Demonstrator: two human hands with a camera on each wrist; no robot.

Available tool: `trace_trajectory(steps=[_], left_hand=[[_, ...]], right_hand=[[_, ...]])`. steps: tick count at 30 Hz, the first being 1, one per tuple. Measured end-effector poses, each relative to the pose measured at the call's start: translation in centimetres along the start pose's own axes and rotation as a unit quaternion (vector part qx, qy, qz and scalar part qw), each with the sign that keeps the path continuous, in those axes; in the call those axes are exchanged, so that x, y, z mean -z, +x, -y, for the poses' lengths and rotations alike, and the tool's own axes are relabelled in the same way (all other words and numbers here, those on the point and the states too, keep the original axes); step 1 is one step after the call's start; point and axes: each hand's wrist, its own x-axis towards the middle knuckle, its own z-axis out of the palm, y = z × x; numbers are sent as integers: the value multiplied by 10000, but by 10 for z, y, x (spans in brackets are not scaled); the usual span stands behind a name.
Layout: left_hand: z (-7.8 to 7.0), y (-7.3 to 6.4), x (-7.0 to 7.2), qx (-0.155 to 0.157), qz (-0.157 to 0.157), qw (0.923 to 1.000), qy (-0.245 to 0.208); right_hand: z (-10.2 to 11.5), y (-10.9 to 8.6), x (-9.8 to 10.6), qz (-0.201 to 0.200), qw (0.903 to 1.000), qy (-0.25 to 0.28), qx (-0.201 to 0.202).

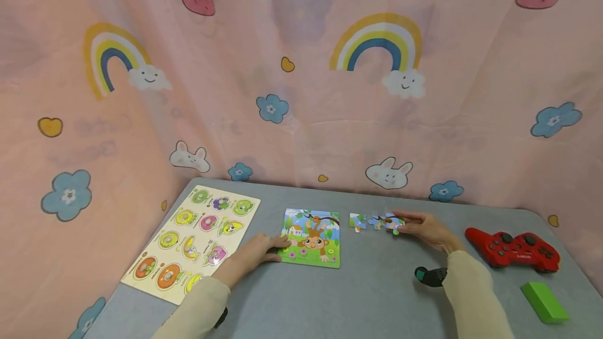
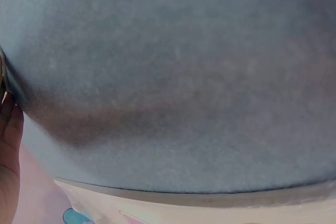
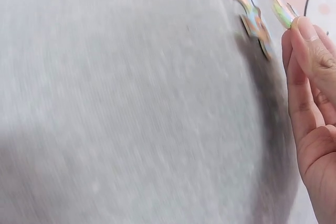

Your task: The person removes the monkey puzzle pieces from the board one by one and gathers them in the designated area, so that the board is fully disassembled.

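Observation:
A square monkey puzzle (image 1: 312, 255) lies on the grey table. My left hand (image 1: 256, 251) rests at its left edge, fingertips on the border. Only a sliver of that hand (image 2: 9, 166) shows in the left wrist view. Farther right, my right hand (image 1: 430, 230) pinches a small puzzle piece (image 1: 393, 224) between thumb and fingers. In the right wrist view the pinched piece (image 3: 282, 10) is raised off the table and tilted. Two more pieces lie to its left: one with a green and blue print (image 1: 357, 221) and one with brown (image 1: 376, 222).
A cream fruit board (image 1: 198, 234) lies at the left, partly behind my left forearm. At the right are a red game controller (image 1: 513, 249) and a green block (image 1: 545, 302). A pink printed curtain (image 1: 301, 140) hangs behind the table's back edge.

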Motion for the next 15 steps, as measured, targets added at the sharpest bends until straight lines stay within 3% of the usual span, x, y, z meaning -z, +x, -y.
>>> trace_trajectory(steps=[15], left_hand=[[2,2,-1,42,-3,10000,76]], right_hand=[[-5,-13,28,-159,9962,-779,-362]])
